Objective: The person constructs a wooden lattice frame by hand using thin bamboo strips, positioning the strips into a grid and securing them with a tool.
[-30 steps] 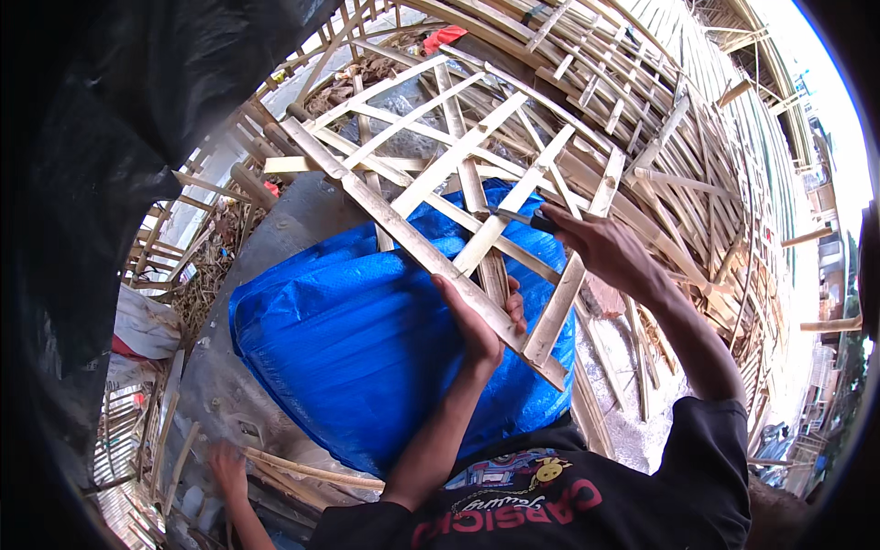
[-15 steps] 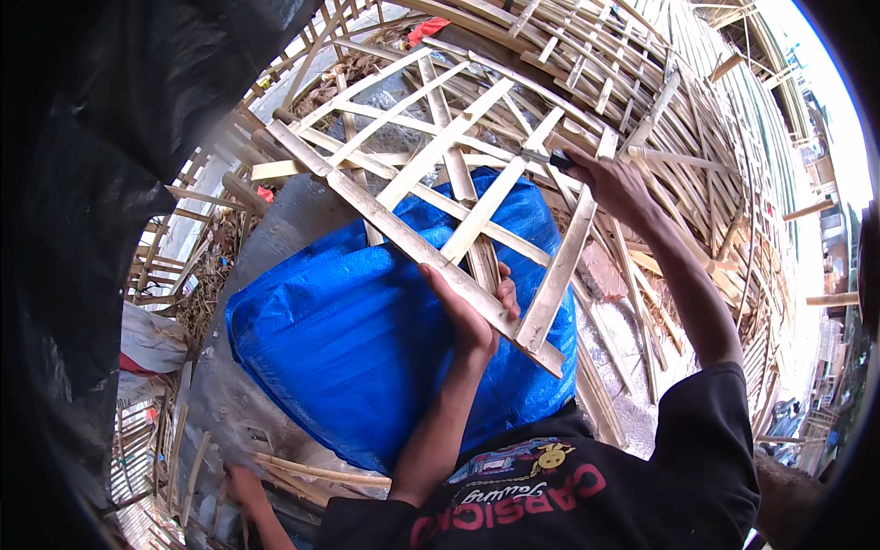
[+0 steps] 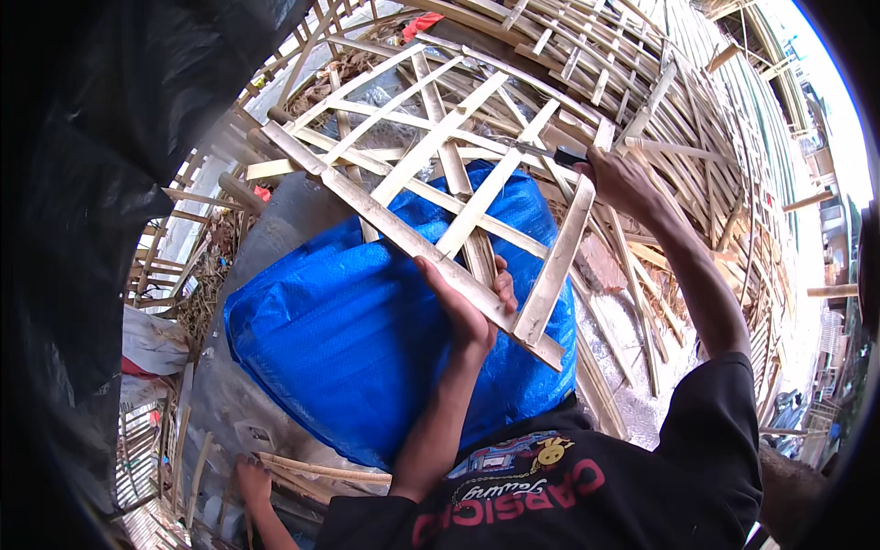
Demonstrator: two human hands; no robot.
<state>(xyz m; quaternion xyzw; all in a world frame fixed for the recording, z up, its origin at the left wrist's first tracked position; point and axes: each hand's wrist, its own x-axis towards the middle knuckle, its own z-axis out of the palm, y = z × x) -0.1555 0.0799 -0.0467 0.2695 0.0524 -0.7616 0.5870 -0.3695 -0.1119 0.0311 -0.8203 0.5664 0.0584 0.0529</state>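
Note:
A woven lattice of split bamboo strips (image 3: 417, 240) lies tilted above a blue tarp (image 3: 339, 321) spread over my lap. My left hand (image 3: 472, 312) is wrapped around the lattice's near edge strip, thumb on one side and fingers on the other. In my right hand (image 3: 619, 181), at the lattice's far right corner, is a knife (image 3: 570, 157) with a dark handle. Its thin blade points left across the strips, and whether it touches them I cannot tell.
Stacks of bamboo lattice (image 3: 587, 46) fill the far right. Loose strips (image 3: 632, 321) lie right of the tarp. Black plastic sheeting (image 3: 82, 183) hangs at the left. Another person's hand (image 3: 252, 480) is at the lower left beside a bamboo stick (image 3: 321, 471).
The lattice has shifted slightly up and left with my left hand. My right hand and the knife have moved a little, and more of the blade shows now.

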